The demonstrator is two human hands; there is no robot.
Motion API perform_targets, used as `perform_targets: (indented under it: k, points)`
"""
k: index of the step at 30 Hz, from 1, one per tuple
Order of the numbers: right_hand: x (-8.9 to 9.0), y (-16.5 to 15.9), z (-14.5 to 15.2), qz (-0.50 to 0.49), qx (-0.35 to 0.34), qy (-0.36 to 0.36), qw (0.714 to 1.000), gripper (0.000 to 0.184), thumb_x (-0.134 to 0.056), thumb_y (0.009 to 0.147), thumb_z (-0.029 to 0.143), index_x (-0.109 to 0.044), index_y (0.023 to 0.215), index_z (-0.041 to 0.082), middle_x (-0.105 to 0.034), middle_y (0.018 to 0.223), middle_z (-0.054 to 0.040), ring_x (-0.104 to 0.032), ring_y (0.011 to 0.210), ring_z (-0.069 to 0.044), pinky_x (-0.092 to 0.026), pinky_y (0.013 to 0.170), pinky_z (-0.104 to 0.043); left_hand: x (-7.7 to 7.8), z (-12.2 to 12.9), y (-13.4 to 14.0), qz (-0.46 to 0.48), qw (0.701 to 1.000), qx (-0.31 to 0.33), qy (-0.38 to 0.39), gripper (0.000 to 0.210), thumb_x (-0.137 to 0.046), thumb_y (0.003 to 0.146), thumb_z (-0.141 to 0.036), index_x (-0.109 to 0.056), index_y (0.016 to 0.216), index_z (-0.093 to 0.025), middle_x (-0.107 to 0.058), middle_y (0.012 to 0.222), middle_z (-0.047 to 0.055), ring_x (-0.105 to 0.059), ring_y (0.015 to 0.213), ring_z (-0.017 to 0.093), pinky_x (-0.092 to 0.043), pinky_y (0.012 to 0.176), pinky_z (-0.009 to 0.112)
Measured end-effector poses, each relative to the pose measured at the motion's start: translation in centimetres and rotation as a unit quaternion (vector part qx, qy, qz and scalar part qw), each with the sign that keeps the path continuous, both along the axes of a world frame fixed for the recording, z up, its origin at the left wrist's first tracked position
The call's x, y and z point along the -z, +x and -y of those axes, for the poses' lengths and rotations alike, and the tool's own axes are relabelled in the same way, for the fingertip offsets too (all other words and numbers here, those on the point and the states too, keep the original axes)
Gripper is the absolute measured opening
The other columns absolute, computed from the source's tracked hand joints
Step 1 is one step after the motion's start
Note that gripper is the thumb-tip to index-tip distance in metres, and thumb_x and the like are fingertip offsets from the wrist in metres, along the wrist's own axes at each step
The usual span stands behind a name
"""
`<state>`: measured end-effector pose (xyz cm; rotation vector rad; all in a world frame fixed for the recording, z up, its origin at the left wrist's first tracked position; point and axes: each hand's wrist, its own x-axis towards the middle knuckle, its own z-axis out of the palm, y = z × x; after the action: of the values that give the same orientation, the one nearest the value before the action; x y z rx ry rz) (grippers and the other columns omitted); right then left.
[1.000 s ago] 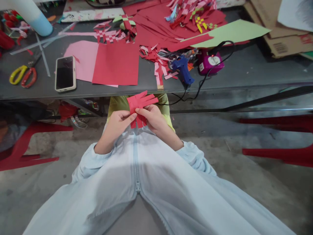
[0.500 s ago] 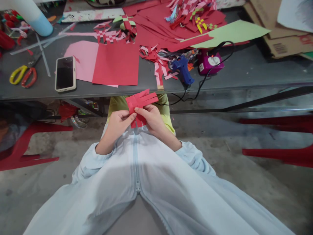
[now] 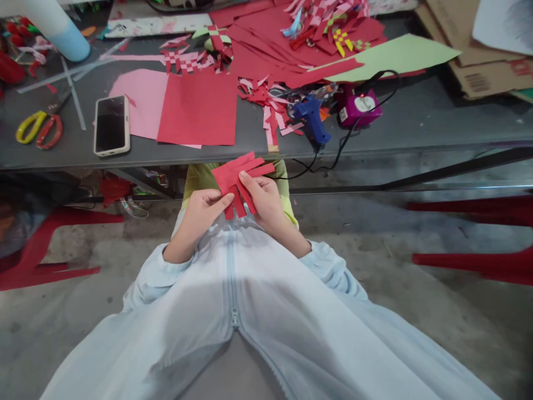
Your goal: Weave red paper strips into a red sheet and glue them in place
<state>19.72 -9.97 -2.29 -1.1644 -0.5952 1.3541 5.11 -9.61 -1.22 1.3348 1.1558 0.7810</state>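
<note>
Over my lap, just off the table's front edge, I hold a piece of red paper (image 3: 227,175) cut into strips. Several strips fan out to the right and several point down toward me. My left hand (image 3: 203,212) pinches its lower left part, thumb on top. With thumb and fingers, my right hand (image 3: 266,201) grips the strips on the right side; the fingers beneath are partly hidden. Whether the strips are woven through one another is hard to make out.
On the dark table (image 3: 258,153) lie a red sheet (image 3: 197,108), pink paper (image 3: 144,100), a phone (image 3: 111,125), scissors (image 3: 50,122), paper scraps (image 3: 272,105), a blue glue gun (image 3: 312,116) and a purple box (image 3: 360,108) with a cable. Red stools (image 3: 50,239) stand below on both sides.
My right thumb has moved right and up, from the middle of the red paper onto its right strips. The strips are now more spread. My left hand stays nearly in place.
</note>
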Motion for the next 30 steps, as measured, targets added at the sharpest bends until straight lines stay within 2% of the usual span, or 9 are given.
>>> perform_targets:
  k: [5,8,12,16,24,30]
  points:
    - [0.1,0.1,0.1,0.025,-0.015,0.019,0.999,0.056,-0.082,0.059,0.069,-0.058,0.044,0.02,-0.052,0.044,0.0033,-0.038,0.042,-0.006,-0.03,0.04,-0.023,-0.1,0.1,0.2,0.037,0.999,-0.013,-0.033,0.038,-0.081,0.07,-0.054,-0.071,0.068,-0.017,-0.066,0.064,0.0,-0.058,0.063,0.014,-0.048,0.061,0.026]
    - [0.4,0.0,0.3,0.037,-0.026,0.033,0.998,0.056,-0.081,0.06,0.07,-0.059,0.044,0.02,-0.052,0.044,0.0034,-0.038,0.043,-0.006,-0.031,0.041,-0.023,0.1,0.1,0.4,0.06,0.996,-0.023,-0.055,0.037,-0.084,0.067,-0.052,-0.075,0.076,-0.017,-0.072,0.07,0.002,-0.065,0.069,0.017,-0.053,0.067,0.03]
    - [0.9,0.0,0.4,0.062,-0.039,0.071,0.995,0.053,-0.078,0.068,0.066,-0.061,0.047,0.02,-0.052,0.048,0.0034,-0.04,0.047,-0.008,-0.034,0.046,-0.025,0.8,-0.1,0.9,0.114,0.99,-0.056,-0.056,0.039,-0.089,0.063,-0.046,-0.076,0.085,-0.017,-0.076,0.081,0.003,-0.069,0.074,0.019,-0.055,0.072,0.032]
    - [1.2,0.2,0.5,0.103,-0.042,0.09,0.99,0.051,-0.075,0.075,0.062,-0.062,0.047,0.021,-0.053,0.051,0.0027,-0.043,0.052,-0.01,-0.036,0.05,-0.026,1.1,-0.2,1.2,0.167,0.982,-0.058,-0.064,0.04,-0.091,0.062,-0.039,-0.075,0.092,-0.018,-0.078,0.092,0.004,-0.072,0.083,0.02,-0.057,0.079,0.033]
    - [1.3,0.1,0.6,0.09,-0.046,0.079,0.992,0.054,-0.075,0.074,0.065,-0.06,0.046,0.022,-0.051,0.05,0.0028,-0.044,0.052,-0.01,-0.041,0.052,-0.026,0.6,-0.2,1.5,0.169,0.979,-0.062,-0.091,0.041,-0.093,0.058,-0.039,-0.074,0.087,-0.017,-0.078,0.087,0.005,-0.073,0.082,0.02,-0.057,0.076,0.032]
    - [1.3,0.1,0.6,0.083,-0.046,0.071,0.993,0.055,-0.076,0.071,0.066,-0.058,0.046,0.021,-0.051,0.051,0.003,-0.045,0.053,-0.01,-0.042,0.053,-0.026,1.0,-0.2,1.2,0.173,0.98,-0.055,-0.083,0.04,-0.092,0.059,-0.037,-0.074,0.088,-0.017,-0.078,0.087,0.003,-0.072,0.08,0.018,-0.056,0.075,0.03]
